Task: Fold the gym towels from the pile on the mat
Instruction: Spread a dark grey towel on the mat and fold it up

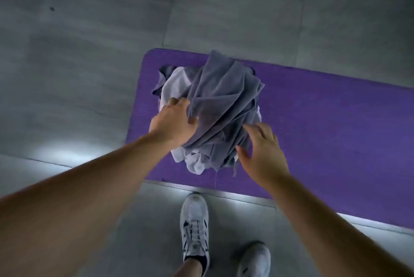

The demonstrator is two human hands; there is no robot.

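A crumpled pile of towels lies on the left end of a purple mat [313,120]. A grey-blue towel [224,97] drapes over the top of the pile, with white towels [177,86] under it showing at the left and near edges. My left hand [174,122] grips a fold of the grey-blue towel at the pile's left side, fingers and thumb curled into the cloth. My right hand [262,151] hovers at the pile's near right side, fingers spread and relaxed, fingertips at the cloth's edge.
Grey tiled floor [89,53] surrounds the mat. My two white sneakers [195,220] stand on the floor just in front of the mat's near edge. The mat stretches away to the right, bare of towels there.
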